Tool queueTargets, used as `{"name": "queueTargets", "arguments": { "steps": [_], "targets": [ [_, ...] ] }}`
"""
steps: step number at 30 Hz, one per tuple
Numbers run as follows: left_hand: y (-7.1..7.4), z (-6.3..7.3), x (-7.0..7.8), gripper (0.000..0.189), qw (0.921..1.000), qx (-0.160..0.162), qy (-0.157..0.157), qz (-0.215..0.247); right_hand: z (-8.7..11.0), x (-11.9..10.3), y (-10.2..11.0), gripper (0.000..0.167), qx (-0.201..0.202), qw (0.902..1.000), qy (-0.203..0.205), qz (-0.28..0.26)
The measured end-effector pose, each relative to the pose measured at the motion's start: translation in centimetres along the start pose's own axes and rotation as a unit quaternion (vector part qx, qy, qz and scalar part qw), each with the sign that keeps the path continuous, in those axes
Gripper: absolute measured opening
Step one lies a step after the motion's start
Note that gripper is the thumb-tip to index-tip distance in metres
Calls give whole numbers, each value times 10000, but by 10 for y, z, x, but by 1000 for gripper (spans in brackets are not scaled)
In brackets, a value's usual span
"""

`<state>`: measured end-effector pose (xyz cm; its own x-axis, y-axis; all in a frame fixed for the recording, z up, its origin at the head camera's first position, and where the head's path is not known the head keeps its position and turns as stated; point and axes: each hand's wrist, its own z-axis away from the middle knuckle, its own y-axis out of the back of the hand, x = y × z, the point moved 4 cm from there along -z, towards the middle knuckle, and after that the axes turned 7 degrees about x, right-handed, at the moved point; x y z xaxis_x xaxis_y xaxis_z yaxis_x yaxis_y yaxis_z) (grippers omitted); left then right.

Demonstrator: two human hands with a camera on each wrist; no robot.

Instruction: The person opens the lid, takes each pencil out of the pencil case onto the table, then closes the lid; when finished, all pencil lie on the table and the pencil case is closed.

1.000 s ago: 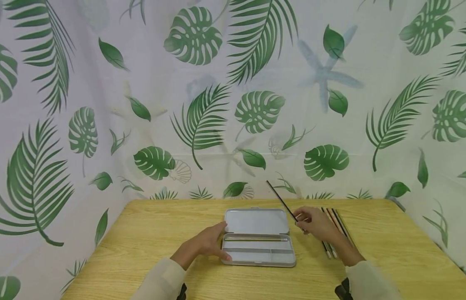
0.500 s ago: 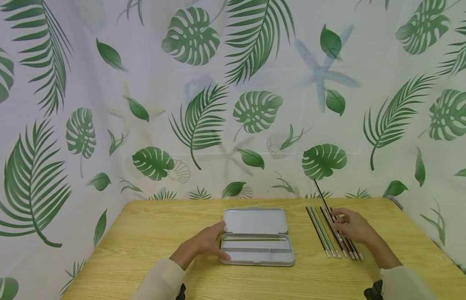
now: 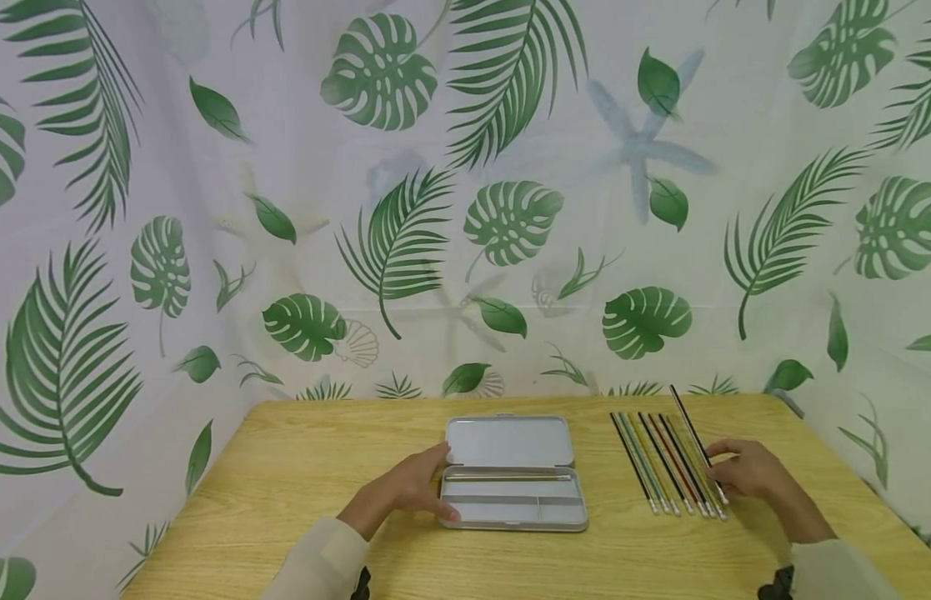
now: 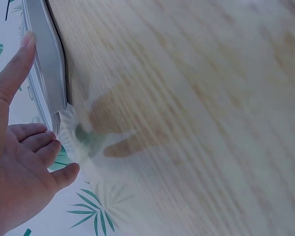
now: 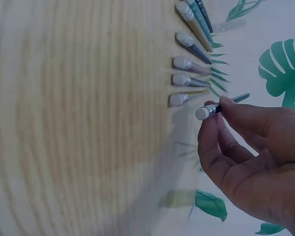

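Note:
A grey pencil case [image 3: 513, 526] lies open on the wooden table, its lid folded back. In its rear compartment lies a pencil [image 3: 510, 478]; the front compartments show bare bottoms. My left hand [image 3: 411, 483] rests at the case's left end, thumb on the front rim and fingers spread toward the hinge. My right hand [image 3: 750, 473] pinches a dark pencil [image 3: 688, 422] between thumb and fingers near its white eraser end, seen close in the right wrist view. That pencil tilts with its far end raised, just right of a row of several pencils [image 3: 663, 467].
The row's white erasers face the near side, and the pencils lie side by side. The table [image 3: 322, 433] extends left of the case and in front of it. A leaf-patterned cloth [image 3: 405, 208] hangs behind the table.
My right hand has carried the dark pencil from beside the case rightward over the row to its right end, and lowered it. My left hand has stayed on the case.

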<state>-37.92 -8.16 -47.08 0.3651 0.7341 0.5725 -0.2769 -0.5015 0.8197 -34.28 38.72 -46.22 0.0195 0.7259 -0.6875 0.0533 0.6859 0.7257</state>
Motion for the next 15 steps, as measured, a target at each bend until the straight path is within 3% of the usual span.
{"name": "queueTargets", "arguments": {
  "steps": [5, 15],
  "targets": [
    [0, 0, -1, 110, 10000, -13, -5, -3, 2, 9, 0, 39, 138, 9987, -93, 490],
    [0, 0, -1, 110, 10000, 2, -24, -47, 3, 9, -1, 28, 147, 9958, -342, 832]
  ]
}}
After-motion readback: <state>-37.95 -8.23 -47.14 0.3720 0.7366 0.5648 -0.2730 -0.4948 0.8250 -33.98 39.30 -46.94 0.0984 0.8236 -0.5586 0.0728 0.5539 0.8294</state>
